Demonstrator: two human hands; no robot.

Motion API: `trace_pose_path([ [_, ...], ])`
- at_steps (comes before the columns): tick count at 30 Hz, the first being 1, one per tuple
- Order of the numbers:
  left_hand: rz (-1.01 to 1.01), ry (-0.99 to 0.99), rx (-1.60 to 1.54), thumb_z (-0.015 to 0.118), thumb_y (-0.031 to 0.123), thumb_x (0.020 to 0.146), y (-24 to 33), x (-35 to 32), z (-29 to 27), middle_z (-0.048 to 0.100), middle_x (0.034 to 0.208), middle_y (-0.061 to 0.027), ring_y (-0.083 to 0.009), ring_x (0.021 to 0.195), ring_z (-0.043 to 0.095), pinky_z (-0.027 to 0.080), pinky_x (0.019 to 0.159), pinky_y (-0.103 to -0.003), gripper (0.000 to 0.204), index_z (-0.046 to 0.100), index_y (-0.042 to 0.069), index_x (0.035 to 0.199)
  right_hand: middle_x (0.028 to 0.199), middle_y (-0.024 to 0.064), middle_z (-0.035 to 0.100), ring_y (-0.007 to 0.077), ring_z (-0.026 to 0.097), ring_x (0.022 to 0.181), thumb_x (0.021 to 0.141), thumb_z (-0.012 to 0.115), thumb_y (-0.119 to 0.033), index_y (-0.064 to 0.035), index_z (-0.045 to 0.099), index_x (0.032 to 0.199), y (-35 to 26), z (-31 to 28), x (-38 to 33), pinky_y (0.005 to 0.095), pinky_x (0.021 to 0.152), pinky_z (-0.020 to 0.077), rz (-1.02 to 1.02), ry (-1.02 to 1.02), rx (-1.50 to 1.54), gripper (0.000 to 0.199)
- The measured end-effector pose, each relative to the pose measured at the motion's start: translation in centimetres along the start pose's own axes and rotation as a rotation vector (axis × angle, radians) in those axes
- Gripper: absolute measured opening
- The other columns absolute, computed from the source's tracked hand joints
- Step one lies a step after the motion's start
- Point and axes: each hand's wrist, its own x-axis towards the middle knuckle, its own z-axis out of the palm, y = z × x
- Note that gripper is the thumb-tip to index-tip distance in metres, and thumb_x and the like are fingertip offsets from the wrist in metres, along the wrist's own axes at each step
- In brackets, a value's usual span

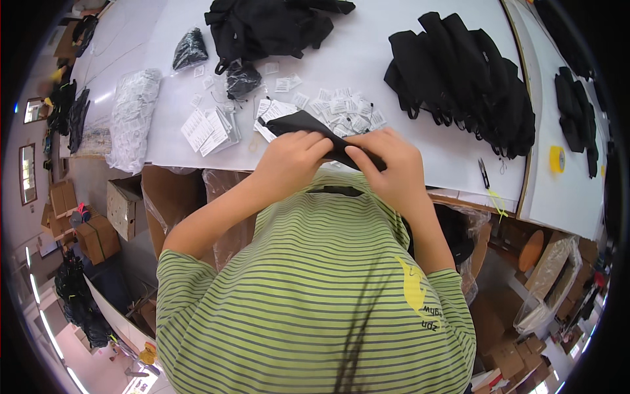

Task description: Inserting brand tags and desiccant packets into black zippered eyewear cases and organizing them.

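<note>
A folded piece of black fabric [298,122] is stretched between my two hands at the table's front edge. My left hand [293,161] is closed on its near side, fingers curled over it. With thumb and fingers, my right hand [392,164] grips its right end. Just beyond the fabric lie many small white printed tags [341,105], some with black strings. Larger white tags [209,130] sit in a stack to the left of my left hand. Beyond the tags is a small clear bag of black strings [243,80].
Black fabric goods lie in a heap [269,29] at the back and a big pile [462,82] at the right. Thread snips [484,173] rest near the right edge, yellow tape [556,159] farther right. A plastic-wrapped white bundle [133,118] is at the left. Cardboard boxes [97,238] stand below.
</note>
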Motion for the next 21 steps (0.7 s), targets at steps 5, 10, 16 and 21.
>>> trace_pose_path([
  [5,-0.3,-0.131,-0.479,0.068,0.01,0.08,-1.2,-0.7,-0.2,0.06,0.092,-0.0097,-0.0202,0.082,0.06,0.046,0.076,-0.026,0.023,0.058,-0.001,0.098,0.113,0.0123,0.062,0.0227,0.056,0.106,0.071,0.078,-0.027,-0.0055,0.056,0.121,4.8,-1.5,-1.7,0.0356,0.095,0.0402,0.29,-0.269,0.583,0.059],
  [10,-0.706,-0.339,-1.126,0.069,0.014,0.083,-2.3,-2.2,1.1,0.06,0.097,-0.0013,-0.0078,0.088,0.052,0.045,0.078,-0.026,0.036,0.058,-0.004,0.113,0.097,0.0067,0.06,0.0171,0.054,0.091,0.069,0.08,-0.03,-0.0069,0.05,0.124,8.1,2.4,-5.2,0.0287,0.085,0.0415,0.531,-0.392,0.719,0.067],
  [16,-0.742,-0.377,-0.619,0.068,0.022,0.082,-5.7,-3.5,2.1,0.062,0.084,-0.011,-0.0151,0.081,0.057,0.044,0.077,-0.028,0.03,0.058,-0.002,0.097,0.082,-0.0004,0.051,0.0109,0.045,0.073,0.077,0.072,-0.013,-0.0071,0.048,0.119,8.7,-2.6,-5.6,0.0229,0.072,0.0381,0.564,-0.375,0.384,0.049],
  [21,-0.751,-0.437,-0.547,0.07,0.022,0.081,-6.1,-4.0,2.3,0.064,0.086,-0.0124,-0.0216,0.081,0.059,0.045,0.078,-0.032,0.031,0.058,-0.002,0.097,0.069,0.0068,0.062,0.0123,0.056,0.065,0.081,0.065,-0.011,-0.0012,0.062,0.084,11.7,-6.0,-6.2,0.0269,0.064,0.0439,0.651,-0.35,0.343,0.01],
])
